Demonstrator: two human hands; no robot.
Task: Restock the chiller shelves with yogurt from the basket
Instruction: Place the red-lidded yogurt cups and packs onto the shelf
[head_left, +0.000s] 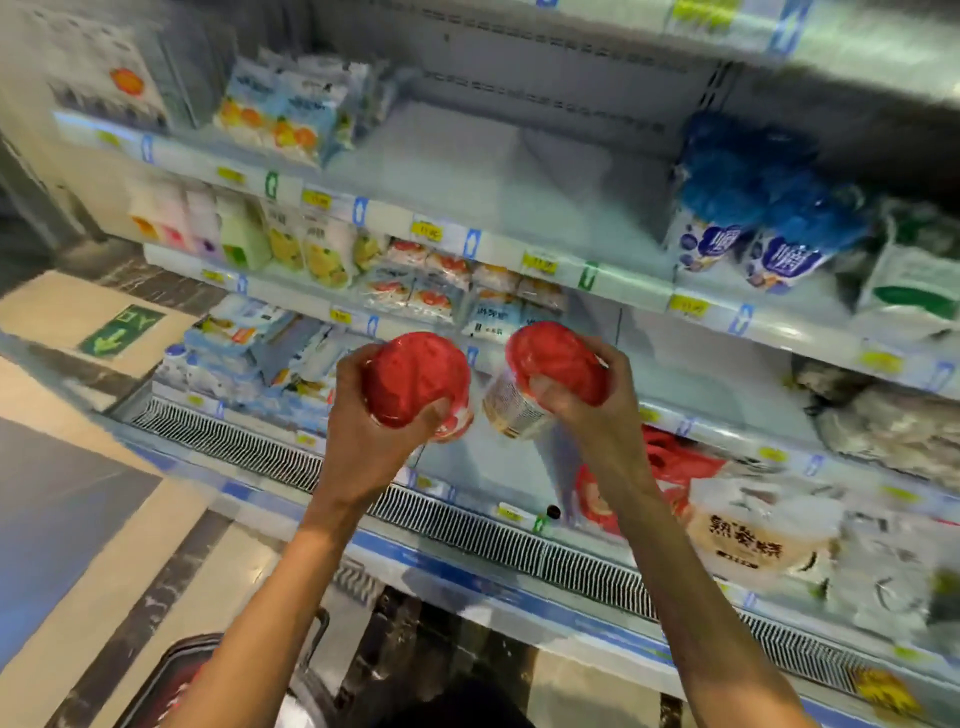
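I hold two red-lidded yogurt tubs in front of the open chiller. My left hand (363, 415) grips the left tub (415, 376) from below, its red lid facing me. My right hand (597, 410) grips the right tub (540, 374), tilted so its pale printed side shows. Both tubs hover level with the third shelf (727, 410), just in front of it and close to each other. The dark basket (182, 686) sits on the floor at the bottom left, mostly cut off by the frame edge.
The upper shelf (467, 171) has a wide bare stretch between white pouches (285, 114) and blue-topped packs (753, 208). Lower shelves hold pouches and cartons at left and bagged goods (753, 530) at right. A vent grille (467, 530) runs along the chiller's front lip.
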